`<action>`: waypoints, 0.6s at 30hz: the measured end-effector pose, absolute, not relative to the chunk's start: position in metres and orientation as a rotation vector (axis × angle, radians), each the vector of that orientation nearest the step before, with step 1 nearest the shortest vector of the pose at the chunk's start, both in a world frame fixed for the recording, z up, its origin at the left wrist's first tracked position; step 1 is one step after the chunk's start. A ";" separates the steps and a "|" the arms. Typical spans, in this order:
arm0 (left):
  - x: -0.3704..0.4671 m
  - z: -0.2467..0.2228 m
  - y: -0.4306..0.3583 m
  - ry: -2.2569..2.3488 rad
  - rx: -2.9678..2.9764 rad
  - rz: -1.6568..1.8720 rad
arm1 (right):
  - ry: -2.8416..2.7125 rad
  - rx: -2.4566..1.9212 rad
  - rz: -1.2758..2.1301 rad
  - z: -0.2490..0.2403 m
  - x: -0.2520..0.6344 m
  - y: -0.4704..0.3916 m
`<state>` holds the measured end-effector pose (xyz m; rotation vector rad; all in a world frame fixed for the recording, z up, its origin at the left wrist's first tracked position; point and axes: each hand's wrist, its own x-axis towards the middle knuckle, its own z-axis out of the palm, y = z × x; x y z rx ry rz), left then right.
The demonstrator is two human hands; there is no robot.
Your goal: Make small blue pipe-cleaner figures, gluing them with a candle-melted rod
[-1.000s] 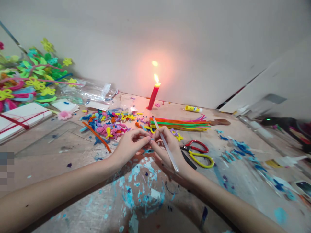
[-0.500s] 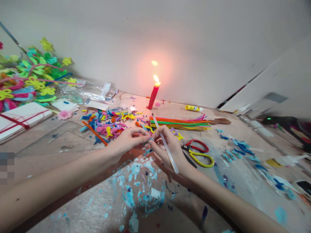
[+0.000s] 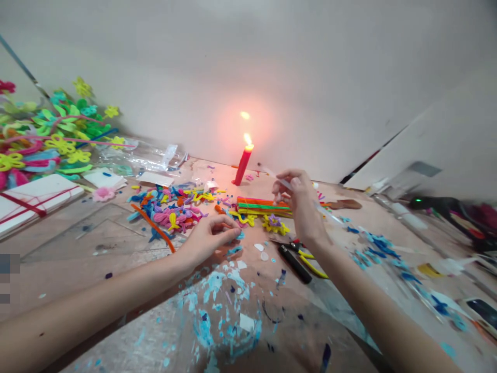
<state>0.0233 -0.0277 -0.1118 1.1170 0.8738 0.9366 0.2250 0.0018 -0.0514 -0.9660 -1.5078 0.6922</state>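
My left hand (image 3: 207, 238) pinches a small light-blue fuzzy pipe cleaner piece (image 3: 241, 235) over the middle of the table; most of the piece is hidden by the fingers. In my right hand (image 3: 305, 207) is a translucent glue stick (image 3: 269, 171), its dark tip pointing toward the lit red candle (image 3: 243, 167). The tip is to the right of the candle, below the flame and apart from it. The candle stands slightly tilted near the wall. Beneath my right hand lies a bundle of pipe cleaners (image 3: 264, 208), partly covered.
Pliers with red and yellow handles (image 3: 312, 265) and a black-handled tool (image 3: 295, 264) lie by my right wrist. Bent pipe cleaner pieces (image 3: 174, 210) form a pile at centre left. Fuzzy flowers (image 3: 58, 134) crowd the far left. Blue pieces (image 3: 380, 243) lie on the right.
My right hand has moved away from the left, up and to the right, taking the glue stick toward the candle. My left hand stays nearly in place with the blue piece.
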 end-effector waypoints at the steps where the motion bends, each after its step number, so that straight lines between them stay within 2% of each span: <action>1: 0.024 -0.112 -0.028 0.852 1.103 0.936 | -1.484 -0.937 0.691 -0.046 0.225 0.010; 7: 0.026 -0.116 -0.030 0.790 1.122 0.902 | -1.445 -0.965 0.576 -0.026 0.214 0.062; 18: 0.029 -0.125 -0.035 0.890 1.200 0.823 | -1.386 -0.999 0.480 -0.036 0.202 0.111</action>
